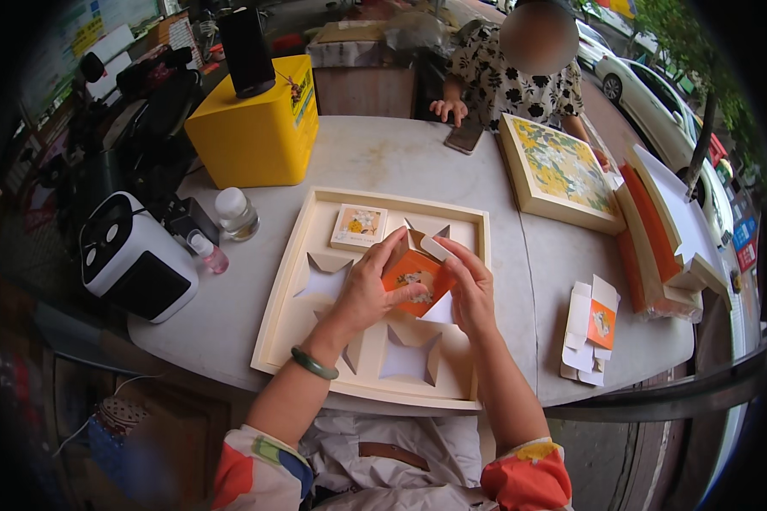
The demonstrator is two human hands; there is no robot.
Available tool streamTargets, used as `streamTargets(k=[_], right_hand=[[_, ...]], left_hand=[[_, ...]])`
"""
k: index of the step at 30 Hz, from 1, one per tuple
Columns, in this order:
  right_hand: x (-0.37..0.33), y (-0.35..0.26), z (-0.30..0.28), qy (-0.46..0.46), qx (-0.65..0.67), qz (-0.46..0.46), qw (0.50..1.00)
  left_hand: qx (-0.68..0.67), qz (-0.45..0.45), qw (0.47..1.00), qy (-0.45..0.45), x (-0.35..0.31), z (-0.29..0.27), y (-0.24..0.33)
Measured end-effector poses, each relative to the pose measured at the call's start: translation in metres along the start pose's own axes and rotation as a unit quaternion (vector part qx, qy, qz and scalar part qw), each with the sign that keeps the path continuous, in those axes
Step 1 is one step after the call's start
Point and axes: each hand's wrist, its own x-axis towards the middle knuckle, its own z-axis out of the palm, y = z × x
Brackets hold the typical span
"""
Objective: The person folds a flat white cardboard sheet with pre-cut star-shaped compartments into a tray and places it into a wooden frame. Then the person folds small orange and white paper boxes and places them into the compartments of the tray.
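Observation:
Between my two hands is a small orange carton (412,277) with a floral print and white flaps standing out at its top and lower right. My left hand (373,283) grips its left side, the thumb lying across the printed face. On the other side, my right hand (471,285) pinches it near a white flap. Under them lies a shallow cream tray (268,328) with square cut-out compartments whose corner flaps are folded. A small cream box (360,226) with a flower picture sits in the tray's far left compartment.
A partly unfolded orange-and-white carton (590,330) lies on the table at right. Beyond it stand a flower-printed lid (562,175) and stacked cartons (656,230). At left are a white device (136,255), bottles (237,215) and a yellow box (256,123). Opposite, a person's hand rests by a phone (464,138).

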Motion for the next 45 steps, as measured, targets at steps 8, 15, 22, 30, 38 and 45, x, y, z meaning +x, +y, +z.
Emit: streamTargets(k=[8, 15, 22, 30, 38, 45], right_hand=[[-0.001, -0.001, 0.002, -0.024, -0.090, -0.073, 0.993], [-0.003, -0.006, 0.007, -0.047, -0.157, -0.100, 0.981], [-0.005, -0.002, 0.006, -0.066, -0.150, -0.070, 0.984], [-0.004, -0.003, 0.012, -0.017, -0.097, -0.033, 0.995], [0.000, -0.013, 0.013, -0.034, -0.030, -0.063, 0.997], [-0.004, -0.021, 0.019, -0.060, -0.017, -0.027, 0.998]], left_hand=[[-0.003, 0.006, 1.000, 0.007, -0.001, 0.000, 0.002], [0.003, -0.016, 1.000, 0.004, -0.002, 0.001, 0.003], [0.017, 0.034, 0.999, 0.018, -0.002, 0.003, -0.005], [0.188, 0.147, 0.956, 0.170, 0.001, 0.005, 0.007], [0.134, 0.221, 0.961, 0.100, -0.002, 0.004, 0.018], [-0.211, 0.006, 0.967, 0.142, 0.000, -0.008, -0.001]])
